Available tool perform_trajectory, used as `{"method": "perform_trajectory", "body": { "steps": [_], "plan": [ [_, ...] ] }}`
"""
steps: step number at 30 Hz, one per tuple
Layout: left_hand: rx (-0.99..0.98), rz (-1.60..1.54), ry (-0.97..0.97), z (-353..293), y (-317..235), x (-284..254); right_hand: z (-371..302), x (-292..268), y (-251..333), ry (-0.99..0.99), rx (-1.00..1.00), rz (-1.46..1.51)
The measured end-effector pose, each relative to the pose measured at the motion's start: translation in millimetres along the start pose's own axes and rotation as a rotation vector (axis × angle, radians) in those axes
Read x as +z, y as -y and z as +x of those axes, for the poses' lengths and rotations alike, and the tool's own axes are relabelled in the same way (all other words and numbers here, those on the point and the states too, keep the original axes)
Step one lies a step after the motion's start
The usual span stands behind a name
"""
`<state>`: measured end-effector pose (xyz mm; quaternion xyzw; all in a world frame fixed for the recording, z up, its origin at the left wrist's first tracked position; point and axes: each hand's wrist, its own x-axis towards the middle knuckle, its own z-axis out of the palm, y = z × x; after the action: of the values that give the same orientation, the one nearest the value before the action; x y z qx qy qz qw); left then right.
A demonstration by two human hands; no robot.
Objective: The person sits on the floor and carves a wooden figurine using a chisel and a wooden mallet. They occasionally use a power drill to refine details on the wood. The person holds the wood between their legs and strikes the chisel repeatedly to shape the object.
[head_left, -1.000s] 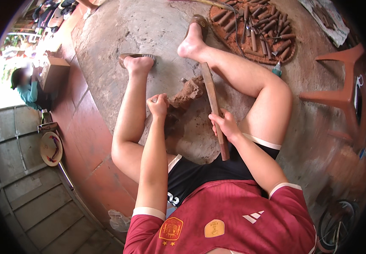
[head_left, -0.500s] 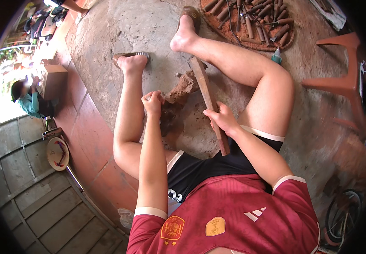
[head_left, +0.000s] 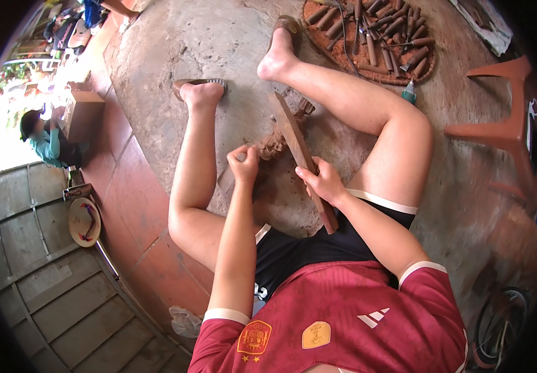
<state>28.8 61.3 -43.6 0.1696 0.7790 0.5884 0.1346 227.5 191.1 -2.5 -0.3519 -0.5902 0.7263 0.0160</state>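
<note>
My left hand [head_left: 243, 163] is closed in a fist around a round-ended tool handle [head_left: 241, 157]; its working end is hidden. Just beyond the fist, a rough brown carved piece of wood [head_left: 273, 145] lies on the concrete between my legs, its grooved far end [head_left: 306, 106] pointing up and right. A long, flat wooden bar [head_left: 291, 133] slants over the carving and partly covers it. My right hand [head_left: 323, 181] grips this bar near its lower part, the thumb laid along it.
A round tray [head_left: 349, 65] with several wooden-handled tools lies beyond my right foot, a green bottle [head_left: 409, 93] beside it. A brown plastic stool [head_left: 498, 127] stands right. At left are a person [head_left: 45, 140] by a box [head_left: 85, 115], a straw hat [head_left: 85, 222] and a metal panel wall [head_left: 38, 248].
My left hand has moved right and slightly toward me. The carving has shifted, showing its grooved far end. The bar's far end has swung a little left, with my right hand still on it.
</note>
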Motion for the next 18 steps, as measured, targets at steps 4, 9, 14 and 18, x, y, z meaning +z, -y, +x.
{"method": "perform_trajectory", "body": {
  "steps": [4, 9, 14, 18],
  "plan": [
    [0.115, 0.171, -0.105, -6.6, 27.8, -0.1, -11.8, 7.1, 28.8, 0.112, 0.013, 0.212],
    [0.282, 0.262, -0.391, -13.1, 37.7, 10.3, -9.7, 6.4, 22.0, 0.200, 0.114, 0.319],
    [0.043, 0.187, -0.089, -8.4, -7.3, 4.5, -4.5, 5.1, 14.3, 0.251, 0.135, 0.278],
    [-0.014, 0.198, -0.038, -10.4, -10.5, 0.6, -0.9, 5.1, 8.9, 0.260, 0.277, 0.189]
  ]
}}
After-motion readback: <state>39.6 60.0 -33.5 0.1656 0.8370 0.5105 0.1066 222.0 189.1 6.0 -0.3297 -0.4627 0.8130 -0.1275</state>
